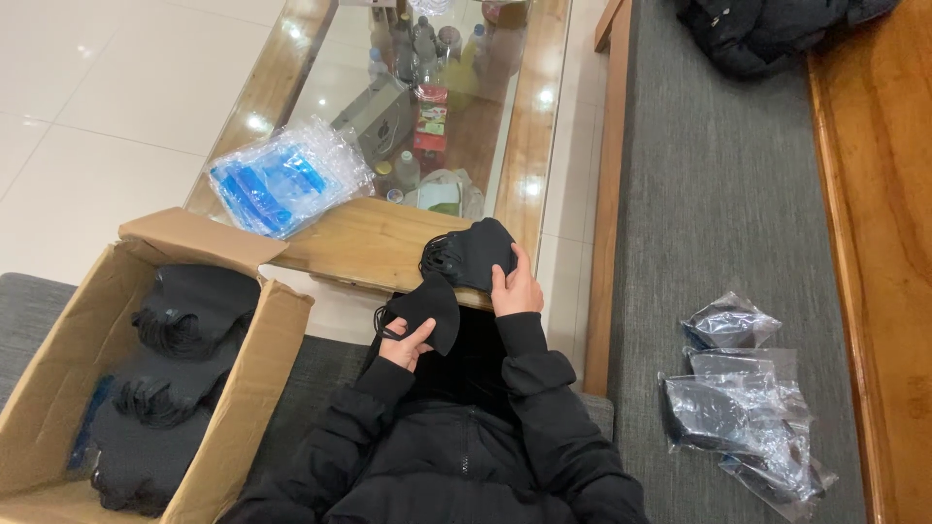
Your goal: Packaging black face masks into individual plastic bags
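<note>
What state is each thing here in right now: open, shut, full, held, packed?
Left hand: closed on a single black mask.
Right hand: gripping a stack of black masks.
Cardboard box: flaps open, holding rows of black masks.
Pile of empty clear bags: lying on the glass-topped table.
Bagged masks: packed, lying on the grey bench cushion.
Black jacket: crumpled on the cushion.

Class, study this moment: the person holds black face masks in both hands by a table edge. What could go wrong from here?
1. The right hand steadies a stack of masks at the table edge; it could slide off.
2. The left hand pinches one mask, whose ear loops might snag.
</note>
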